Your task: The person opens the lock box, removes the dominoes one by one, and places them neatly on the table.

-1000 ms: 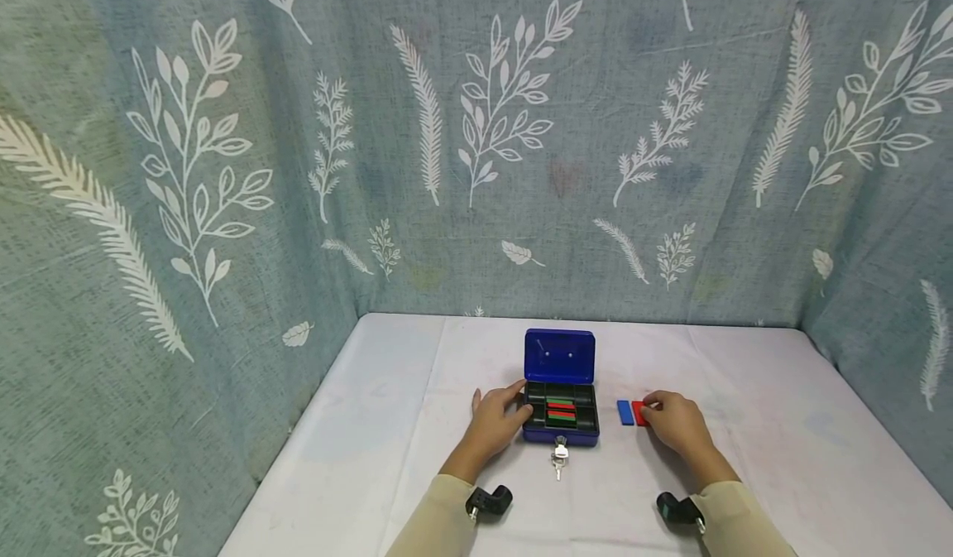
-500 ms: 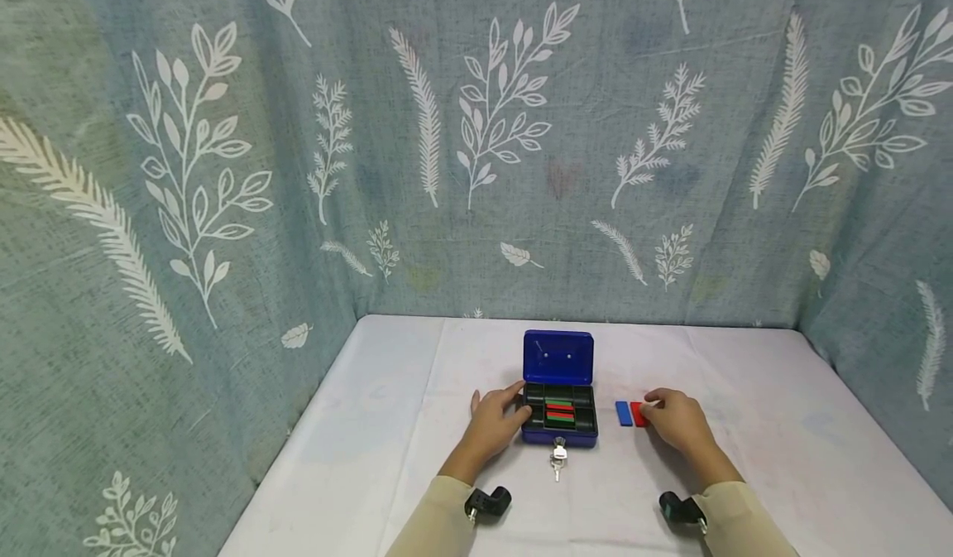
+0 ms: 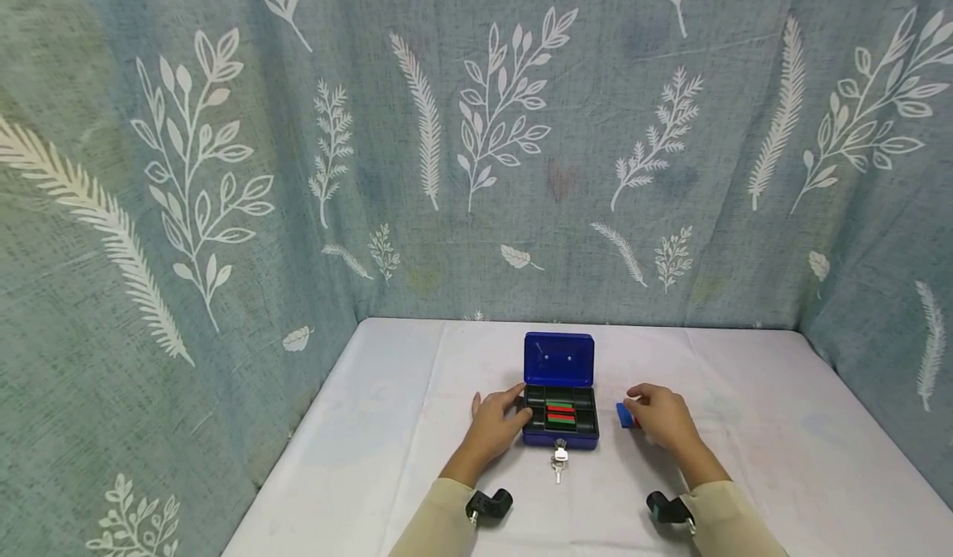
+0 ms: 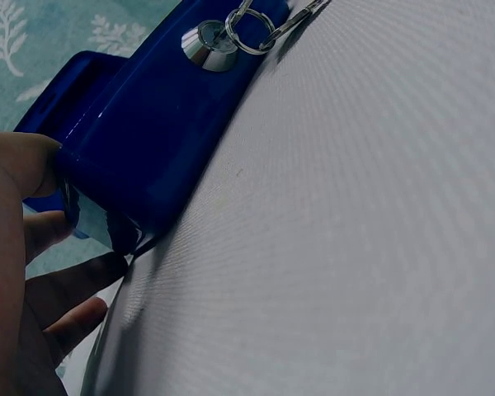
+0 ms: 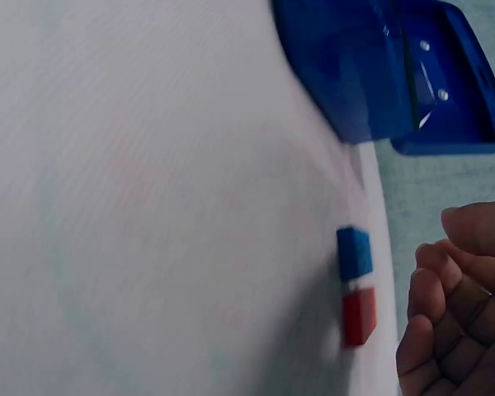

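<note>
A small blue cash box stands with its lid up. Red and green pieces lie in the middle of its black tray. My left hand rests against the box's left side, the thumb at its rim and the other fingers spread along the wall. To the right of the box, a blue block and a red block lie side by side on the table. My right hand hovers over them, fingers loosely bent and apart from both blocks; it partly covers the red one in the head view.
Keys on a ring hang from the box's front lock. A white cloth covers the table. Leaf-patterned curtains close off the back and both sides. Each wrist wears a black camera mount.
My right hand has let go of the red block and shifted left toward the blue block, over the pair. The left hand stays at the box.
</note>
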`<state>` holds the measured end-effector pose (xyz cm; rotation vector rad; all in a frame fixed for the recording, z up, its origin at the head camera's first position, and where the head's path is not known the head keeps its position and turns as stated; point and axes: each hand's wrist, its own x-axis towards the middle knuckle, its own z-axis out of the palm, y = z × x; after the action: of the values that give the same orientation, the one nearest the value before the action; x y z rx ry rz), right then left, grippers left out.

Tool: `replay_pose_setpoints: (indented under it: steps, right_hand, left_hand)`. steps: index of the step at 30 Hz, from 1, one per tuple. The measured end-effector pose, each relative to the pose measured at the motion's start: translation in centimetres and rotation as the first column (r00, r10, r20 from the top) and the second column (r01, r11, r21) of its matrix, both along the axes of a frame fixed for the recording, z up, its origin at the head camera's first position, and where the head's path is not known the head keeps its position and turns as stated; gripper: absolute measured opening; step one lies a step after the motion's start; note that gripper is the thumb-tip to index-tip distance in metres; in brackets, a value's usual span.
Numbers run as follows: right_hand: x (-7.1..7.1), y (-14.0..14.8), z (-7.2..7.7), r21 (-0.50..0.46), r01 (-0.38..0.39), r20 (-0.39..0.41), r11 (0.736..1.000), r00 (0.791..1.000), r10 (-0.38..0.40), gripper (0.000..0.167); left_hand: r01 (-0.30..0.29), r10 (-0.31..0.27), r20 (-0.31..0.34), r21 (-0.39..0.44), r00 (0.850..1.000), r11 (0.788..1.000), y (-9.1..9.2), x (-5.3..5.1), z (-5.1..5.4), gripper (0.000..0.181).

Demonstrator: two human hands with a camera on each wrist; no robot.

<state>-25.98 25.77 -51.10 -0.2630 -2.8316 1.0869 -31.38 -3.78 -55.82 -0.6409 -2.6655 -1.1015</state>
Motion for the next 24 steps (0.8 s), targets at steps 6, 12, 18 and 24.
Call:
replay_pose_setpoints:
  steps: [6,12,18,24]
  right_hand:
    - [-0.6,-1.2,0.4,0.024,-0.067,-0.111,0.997,0.991,0.07,0.028]
    - [-0.8,-2.8,0.6,-0.007,-0.122,-0.162,0.993,0.98,0.119,0.026]
    - [-1.0,-4.4,0.4,-0.04,-0.139,-0.161,0.99,0.978,0.131,0.024]
    - [-1.2,-5.6,0.5,-0.043,-0.181,-0.183,0.983,0.968,0.171,0.025]
  left_hand:
    - [0.002,-0.002,0.012,0.007,1.0,1.0,0.0,0.1,0.2,0.05]
    - [0.004,-0.004,-0.001,0.006,1.0,1.0,0.0,0.0,0.0,0.051]
    - [0.009,-0.009,-0.007,0.012,1.0,1.0,-0.1,0.1,0.0,0.051]
    - [0.012,-0.012,-0.01,0.009,1.0,1.0,-0.1,0.1,0.1,0.05]
